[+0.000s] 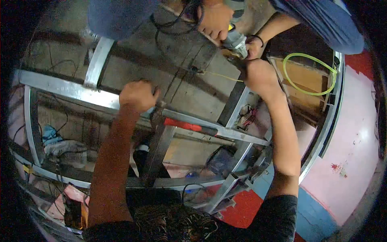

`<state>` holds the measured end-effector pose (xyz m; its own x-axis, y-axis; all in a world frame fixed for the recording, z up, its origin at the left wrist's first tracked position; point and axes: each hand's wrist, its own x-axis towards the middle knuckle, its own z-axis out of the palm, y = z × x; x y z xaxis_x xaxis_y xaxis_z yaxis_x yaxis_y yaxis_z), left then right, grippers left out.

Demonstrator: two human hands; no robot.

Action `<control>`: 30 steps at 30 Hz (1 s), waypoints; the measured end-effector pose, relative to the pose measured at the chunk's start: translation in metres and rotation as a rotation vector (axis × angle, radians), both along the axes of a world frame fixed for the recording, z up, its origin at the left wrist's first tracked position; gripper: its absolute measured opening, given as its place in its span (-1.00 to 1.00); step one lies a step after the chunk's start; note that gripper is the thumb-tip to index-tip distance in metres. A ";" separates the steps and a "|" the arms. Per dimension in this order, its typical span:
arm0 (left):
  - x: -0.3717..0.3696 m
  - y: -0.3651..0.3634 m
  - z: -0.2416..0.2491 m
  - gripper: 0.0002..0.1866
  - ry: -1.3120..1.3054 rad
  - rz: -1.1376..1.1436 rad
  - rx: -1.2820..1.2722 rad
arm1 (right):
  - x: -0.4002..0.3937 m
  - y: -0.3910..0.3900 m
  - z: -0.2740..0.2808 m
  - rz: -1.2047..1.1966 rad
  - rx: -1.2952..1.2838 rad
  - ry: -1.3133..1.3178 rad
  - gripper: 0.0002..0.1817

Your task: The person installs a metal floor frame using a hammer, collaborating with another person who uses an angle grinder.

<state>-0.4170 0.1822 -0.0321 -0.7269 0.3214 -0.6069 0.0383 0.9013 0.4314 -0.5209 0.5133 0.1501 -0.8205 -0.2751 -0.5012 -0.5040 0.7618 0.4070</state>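
Note:
My left hand [137,96] is closed over a silver metal frame bar [86,92], thumb out to the right. My right hand [262,76] is a fist near the co-worker's hands; what it grips is hidden beneath it. Right by it is an angle grinder [236,41], held by the co-worker's two hands [215,22]. A red and black tool [189,126] lies along the frame between my arms. A short metal bar [98,62] joins the frame beyond my left hand.
A yellow-green hose [310,92] lies coiled at the right, over a wooden panel [302,76]. A dark cable [169,26] hangs by the co-worker. Cloths [64,149] lie inside the frame at left. Pink sheet [342,161] covers the right side. Concrete floor shows beyond the frame.

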 end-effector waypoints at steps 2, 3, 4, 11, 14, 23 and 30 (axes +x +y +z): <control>-0.008 0.002 0.018 -0.39 -0.083 0.016 -0.022 | -0.006 -0.012 0.007 -0.085 0.002 -0.028 -0.87; -0.007 0.002 0.018 -0.39 -0.089 0.003 -0.046 | -0.005 -0.011 -0.001 -0.108 -0.026 0.039 -0.86; -0.007 0.002 0.016 -0.40 -0.094 -0.011 -0.075 | -0.006 -0.017 0.001 -0.108 -0.036 0.060 -0.86; -0.003 0.003 0.010 -0.37 -0.002 -0.015 -0.053 | 0.001 0.007 -0.001 -0.144 -0.157 0.104 -0.78; -0.006 0.005 0.022 -0.36 -0.039 0.003 -0.069 | 0.004 0.005 -0.006 -0.124 -0.112 0.072 -0.85; 0.004 0.004 0.014 -0.37 0.113 0.001 -0.025 | -0.006 -0.008 0.003 -0.205 -0.261 -0.017 -0.76; 0.010 0.011 0.027 -0.38 0.143 0.052 -0.098 | 0.019 0.024 -0.012 -0.137 -0.527 0.238 -0.85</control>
<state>-0.4071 0.1927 -0.0053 -0.8221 0.2257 -0.5227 0.0454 0.9411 0.3350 -0.5019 0.5369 0.1381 -0.9391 -0.3205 -0.1240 -0.3281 0.9435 0.0459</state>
